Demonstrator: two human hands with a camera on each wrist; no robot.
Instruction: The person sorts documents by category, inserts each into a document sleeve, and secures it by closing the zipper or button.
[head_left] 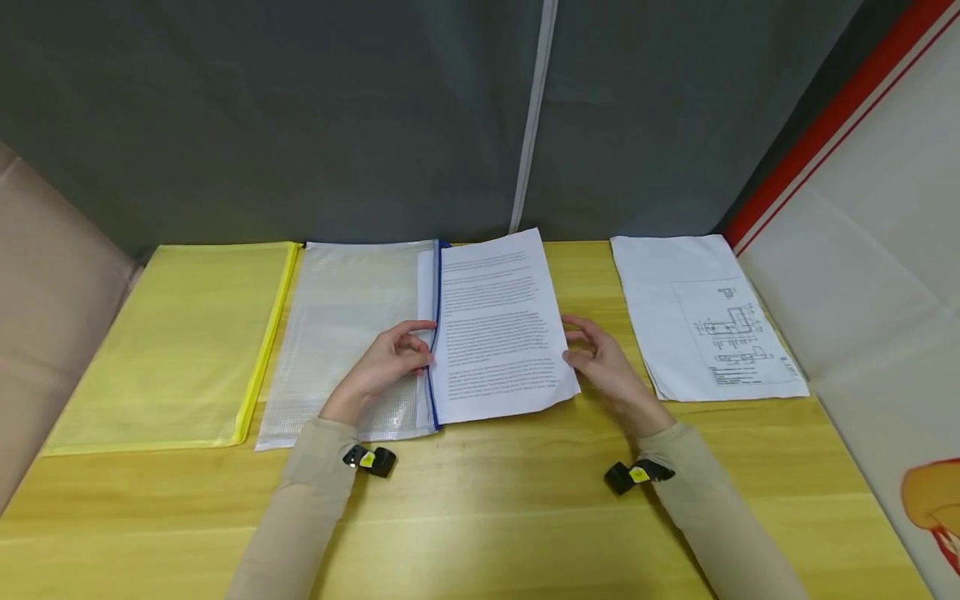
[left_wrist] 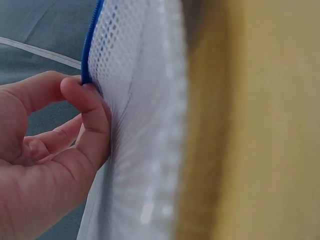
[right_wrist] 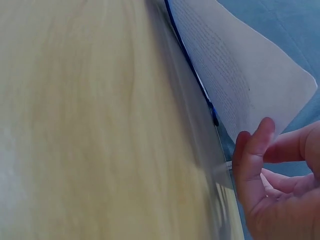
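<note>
Paper [head_left: 501,325] sticks out of white mesh pouch [head_left: 345,333] at table [head_left: 495,508] centre. Left hand [head_left: 386,362] pinches pouch's blue zip edge [head_left: 433,350], thumb and finger closed on it. Right hand [head_left: 600,358] at paper's right edge, fingers loosely curled, touching it. Yellow pouch [head_left: 180,342] left, diagram sheet [head_left: 705,317] right.

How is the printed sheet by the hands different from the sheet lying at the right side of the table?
The printed sheet is filled with dense text; the right sheet bears a line drawing and is mostly blank. The printed sheet enters the blue-edged mesh pouch, its free edge at the right hand; the right sheet lies alone, untouched. Both are white paper on the wooden table.
</note>
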